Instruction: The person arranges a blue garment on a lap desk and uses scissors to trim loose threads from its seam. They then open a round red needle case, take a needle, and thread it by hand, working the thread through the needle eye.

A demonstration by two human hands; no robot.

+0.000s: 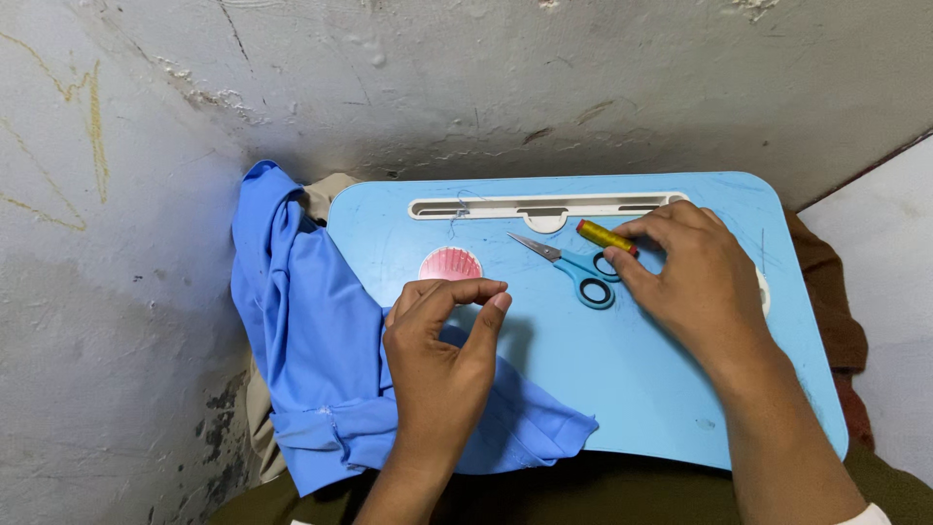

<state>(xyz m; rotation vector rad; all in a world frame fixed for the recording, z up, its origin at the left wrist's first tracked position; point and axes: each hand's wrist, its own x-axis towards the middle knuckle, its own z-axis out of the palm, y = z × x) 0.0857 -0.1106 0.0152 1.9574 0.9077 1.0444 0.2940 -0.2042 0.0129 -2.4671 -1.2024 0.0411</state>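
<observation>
With the right hand (pixel 695 282) pinching the yellow spool (pixel 604 236) beside the scissors (pixel 575 267) on the blue surface (pixel 641 379), and the left hand (pixel 442 365) holding its fingertips nearly together (anything between them is too small to see) over the blue cloth (pixel 311 340), the spool could roll off if nudged.

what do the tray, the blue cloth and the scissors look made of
Tray: likely plastic, smooth matte light blue with moulded cream slot. Cloth: thin woven or knit fabric with a slight sheen, soft folds and a stitched hem. Scissors: shiny metal blades, blue plastic-looking handles.
</observation>
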